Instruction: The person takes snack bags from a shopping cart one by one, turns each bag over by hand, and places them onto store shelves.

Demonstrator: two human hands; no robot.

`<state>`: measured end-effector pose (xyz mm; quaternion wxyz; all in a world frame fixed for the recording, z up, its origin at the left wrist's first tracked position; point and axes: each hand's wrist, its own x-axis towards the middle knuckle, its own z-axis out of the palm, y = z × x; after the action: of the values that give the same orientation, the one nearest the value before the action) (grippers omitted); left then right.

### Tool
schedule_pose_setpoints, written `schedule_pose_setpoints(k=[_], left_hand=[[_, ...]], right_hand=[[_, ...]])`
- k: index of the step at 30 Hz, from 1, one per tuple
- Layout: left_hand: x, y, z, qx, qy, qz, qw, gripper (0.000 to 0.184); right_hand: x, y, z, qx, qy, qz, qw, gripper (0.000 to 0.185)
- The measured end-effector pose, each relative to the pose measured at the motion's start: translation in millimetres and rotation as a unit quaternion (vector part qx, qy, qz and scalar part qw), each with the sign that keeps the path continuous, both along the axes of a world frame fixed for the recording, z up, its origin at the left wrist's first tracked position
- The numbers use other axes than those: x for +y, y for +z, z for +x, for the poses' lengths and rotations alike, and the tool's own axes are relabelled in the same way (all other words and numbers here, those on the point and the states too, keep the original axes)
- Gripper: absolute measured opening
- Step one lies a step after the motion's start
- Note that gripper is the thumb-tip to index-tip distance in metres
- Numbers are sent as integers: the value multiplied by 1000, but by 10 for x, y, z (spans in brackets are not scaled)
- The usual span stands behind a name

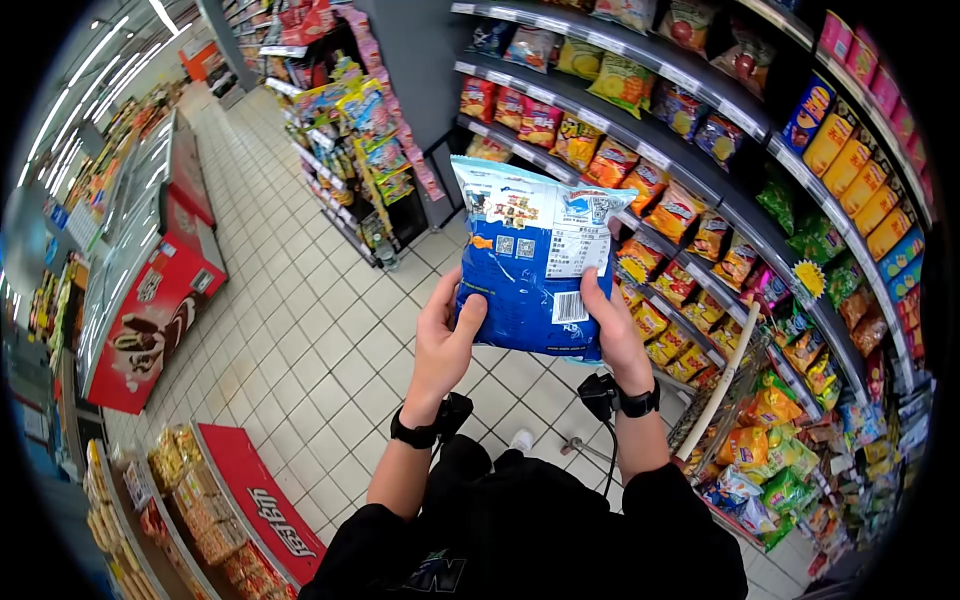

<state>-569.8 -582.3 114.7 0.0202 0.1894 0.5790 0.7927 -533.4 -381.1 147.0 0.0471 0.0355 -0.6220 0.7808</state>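
Observation:
A blue and white snack bag (530,260) is held up in front of me, its printed back with barcode and QR codes facing me. My left hand (445,335) grips its lower left side, thumb on the front face. On the lower right side, my right hand (612,325) is closed around the edge, thumb beside the barcode. Both wrists wear black straps with small devices. Just past the bag stand shelves of snack bags (675,210), apart from my hands.
A shopping cart (740,385) holding several snack bags stands at my right. On the left are a red freezer (150,320) and a red-sided display of packaged food (260,500). A rack of hanging packets (370,130) stands ahead. Pale floor tiles (300,350) run between them.

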Motion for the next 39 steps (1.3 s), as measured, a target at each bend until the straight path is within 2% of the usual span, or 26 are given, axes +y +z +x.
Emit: schedule_pose_setpoints(k=[4,11,15,16,21,22,23,24,25,26,31,32,34,36,38,39], left_hand=[[-45,-33,-527,-16,-67,6,998,52],[-150,-60,-904,54,-216,73,972,70],[-173,-76,-1568,57,-277,73,956,66],[-215,-73,-1670,59,-287,80,953,66],[-334,1,-1898,60,-288,94,951,54],[-324,60,-1999,56,-282,99,953,53],[-295,159,-2098,44,-279,108,953,53],[-227,246,-2181,60,-230,91,967,55],[-184,313,-2219,57,-230,89,967,57],[-142,357,-2242,53,-231,87,968,59],[123,448,-2248,93,-224,98,965,66],[205,482,-2221,93,-227,100,964,68],[397,556,-2145,96,-204,102,969,68],[492,644,-2157,150,-180,141,962,68],[521,700,-2147,137,-191,132,963,70],[640,750,-2180,180,-191,129,956,70]], right_hand=[[-78,98,-246,-9,-66,35,997,53],[-262,153,-268,8,-105,50,993,53],[-360,207,-736,1,-152,76,985,52],[-394,186,-819,-5,-153,114,982,54],[-548,218,-937,20,-196,201,960,56],[-575,297,-1034,51,-222,170,959,53],[-566,362,-1122,76,-274,203,937,52],[-551,415,-1178,101,-325,235,910,51],[-551,453,-1206,110,-342,213,909,47],[-566,491,-1173,107,-380,245,885,42],[-752,528,-1177,129,-309,206,919,33],[-737,577,-1181,123,-306,252,910,34],[-635,616,-1224,148,-302,272,902,37],[-569,655,-1275,171,-303,286,893,41],[-543,712,-1269,191,-305,302,883,46],[-419,741,-1305,206,-314,297,878,50]])
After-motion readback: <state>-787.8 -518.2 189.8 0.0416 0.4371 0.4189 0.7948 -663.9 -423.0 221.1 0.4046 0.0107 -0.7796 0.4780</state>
